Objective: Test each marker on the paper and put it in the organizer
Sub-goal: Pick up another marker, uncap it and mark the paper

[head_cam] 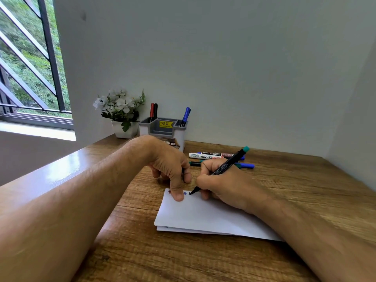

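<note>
Testing step under way at frame centre: right hand (221, 186) pinches green-capped marker (223, 169), tip on paper (203, 216); left hand (171, 169), fingers curled, thumb pinning sheet; next probably recapping, then organizer (162, 129), upper centre.

Head view — single, wide-angle, looking forward and down, close over the wooden desk (264, 259), facing the wall (223, 68).

I see a desk spot in a home or small office: a wooden surface (264, 180) in a plain corner, a flower pot (124, 129), a pen organizer (162, 129), a barred window (30, 68).
</note>
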The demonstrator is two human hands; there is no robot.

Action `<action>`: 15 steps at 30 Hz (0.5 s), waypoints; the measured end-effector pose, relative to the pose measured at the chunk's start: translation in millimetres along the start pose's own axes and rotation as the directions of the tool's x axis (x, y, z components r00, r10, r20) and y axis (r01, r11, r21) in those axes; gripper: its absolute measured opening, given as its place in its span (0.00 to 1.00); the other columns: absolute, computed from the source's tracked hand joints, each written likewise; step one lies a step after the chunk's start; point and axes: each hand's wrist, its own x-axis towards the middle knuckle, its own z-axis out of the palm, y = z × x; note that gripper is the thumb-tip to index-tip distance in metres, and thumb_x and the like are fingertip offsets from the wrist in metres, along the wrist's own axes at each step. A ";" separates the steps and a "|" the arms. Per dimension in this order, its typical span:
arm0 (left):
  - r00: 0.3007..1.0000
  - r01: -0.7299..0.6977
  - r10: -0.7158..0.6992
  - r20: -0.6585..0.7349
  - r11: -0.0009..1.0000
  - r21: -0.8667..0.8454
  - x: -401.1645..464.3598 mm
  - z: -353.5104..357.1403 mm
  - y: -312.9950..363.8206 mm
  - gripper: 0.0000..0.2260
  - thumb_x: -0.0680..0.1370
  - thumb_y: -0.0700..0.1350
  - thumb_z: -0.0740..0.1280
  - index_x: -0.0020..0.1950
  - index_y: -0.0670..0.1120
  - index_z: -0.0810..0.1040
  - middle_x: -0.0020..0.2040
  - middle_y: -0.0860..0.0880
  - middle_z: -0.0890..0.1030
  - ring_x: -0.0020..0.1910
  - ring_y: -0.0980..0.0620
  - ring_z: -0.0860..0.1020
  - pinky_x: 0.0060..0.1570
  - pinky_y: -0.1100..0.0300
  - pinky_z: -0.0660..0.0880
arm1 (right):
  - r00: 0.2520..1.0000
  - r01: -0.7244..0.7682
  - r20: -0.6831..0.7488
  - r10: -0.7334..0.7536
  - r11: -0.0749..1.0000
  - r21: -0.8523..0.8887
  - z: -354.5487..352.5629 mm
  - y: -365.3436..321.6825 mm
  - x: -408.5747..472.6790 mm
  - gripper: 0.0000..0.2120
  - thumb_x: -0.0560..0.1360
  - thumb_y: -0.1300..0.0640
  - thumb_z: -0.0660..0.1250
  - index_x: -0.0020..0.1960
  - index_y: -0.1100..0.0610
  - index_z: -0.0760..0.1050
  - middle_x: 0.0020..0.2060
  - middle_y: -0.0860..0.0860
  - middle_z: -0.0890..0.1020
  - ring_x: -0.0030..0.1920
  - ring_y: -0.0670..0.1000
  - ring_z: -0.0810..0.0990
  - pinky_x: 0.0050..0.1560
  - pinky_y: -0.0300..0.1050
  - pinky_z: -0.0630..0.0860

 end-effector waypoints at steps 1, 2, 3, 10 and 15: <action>1.000 0.001 -0.001 0.000 1.000 0.001 0.1 0.1 -0.2 0.17 0.70 0.44 0.78 0.52 0.53 0.74 0.47 0.48 0.73 0.40 0.52 0.70 0.37 0.58 0.69 | 1.000 -0.005 0.006 0.005 1.000 0.021 -0.1 -0.2 -0.2 0.08 0.65 0.51 0.67 0.28 0.49 0.74 0.27 0.50 0.82 0.23 0.39 0.73 0.24 0.31 0.67; 1.000 0.002 -0.002 -0.001 1.000 -0.002 -0.4 0.0 -0.4 0.17 0.70 0.44 0.78 0.52 0.53 0.74 0.47 0.48 0.73 0.40 0.52 0.70 0.38 0.58 0.69 | 1.000 -0.011 0.011 0.010 0.999 0.047 -0.2 -0.1 -0.2 0.07 0.64 0.51 0.67 0.28 0.49 0.74 0.27 0.51 0.82 0.23 0.40 0.73 0.24 0.31 0.67; 1.000 0.003 -0.003 -0.002 1.000 -0.007 -1.0 -0.2 -0.1 0.17 0.70 0.44 0.78 0.52 0.53 0.74 0.47 0.48 0.73 0.40 0.52 0.70 0.38 0.58 0.69 | 1.000 -0.013 0.015 0.012 0.997 0.074 -0.6 0.1 0.0 0.07 0.65 0.52 0.67 0.28 0.49 0.73 0.26 0.51 0.81 0.22 0.40 0.72 0.24 0.32 0.66; 0.996 -0.048 0.041 -0.078 0.994 -0.099 -4.7 -1.0 -3.0 0.13 0.71 0.47 0.76 0.50 0.51 0.75 0.50 0.47 0.76 0.43 0.51 0.71 0.38 0.59 0.68 | 0.999 0.039 -0.002 -0.040 0.968 0.248 -5.7 1.2 -0.2 0.13 0.70 0.61 0.67 0.29 0.51 0.71 0.24 0.53 0.77 0.18 0.46 0.66 0.19 0.34 0.60; 0.936 -0.197 0.128 -0.327 0.963 -0.186 -1.6 -1.1 0.0 0.06 0.77 0.40 0.63 0.45 0.49 0.77 0.45 0.47 0.77 0.43 0.51 0.72 0.44 0.56 0.69 | 0.997 0.079 -0.018 -0.078 0.942 0.327 -11.3 1.9 -0.1 0.05 0.69 0.57 0.68 0.34 0.53 0.75 0.25 0.53 0.77 0.20 0.49 0.66 0.20 0.35 0.62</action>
